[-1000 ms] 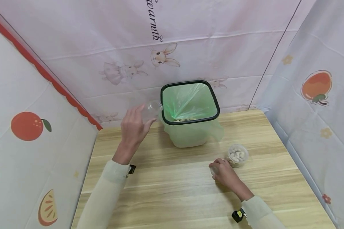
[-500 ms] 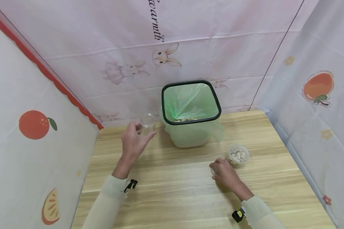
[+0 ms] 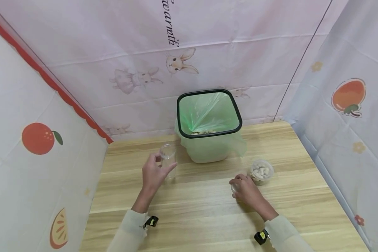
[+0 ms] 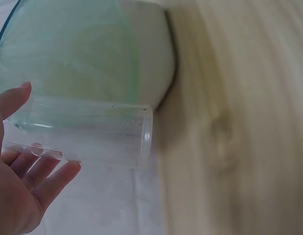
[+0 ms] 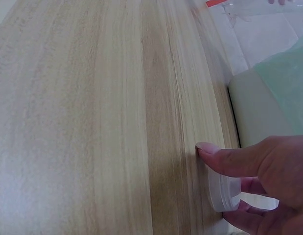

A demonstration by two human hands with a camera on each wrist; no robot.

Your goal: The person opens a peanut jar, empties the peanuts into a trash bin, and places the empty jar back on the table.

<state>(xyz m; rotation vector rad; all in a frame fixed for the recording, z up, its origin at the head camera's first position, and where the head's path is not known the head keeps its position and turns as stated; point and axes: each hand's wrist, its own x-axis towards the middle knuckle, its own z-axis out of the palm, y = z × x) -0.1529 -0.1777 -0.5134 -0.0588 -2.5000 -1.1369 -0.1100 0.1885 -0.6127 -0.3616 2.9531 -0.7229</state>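
Note:
My left hand (image 3: 154, 174) holds a clear plastic jar (image 3: 168, 159) upright over the table, left of the bin. Thumb and fingers sit on opposite sides of it; in the left wrist view the jar's walls (image 4: 92, 129) are see-through, with a few tiny specks near the base. On the right, my right hand (image 3: 248, 191) pinches a round clear lid (image 5: 223, 192) on edge, close to the tabletop. Right behind that hand stands a second clear jar (image 3: 261, 171) of whitish, nut-like pieces, partly covered by the fingers.
A pale bin (image 3: 208, 157) with a black rim and green liner bag stands at the back of the wooden table (image 3: 192, 210). Whitish pieces (image 3: 204, 132) show inside it. Printed cloth walls (image 3: 138, 42) enclose the back and both sides.
The left hand has brought the jar from tilted at the bin's left rim down to upright beside the bin, nearer the table. The right hand and lid have stayed in place.

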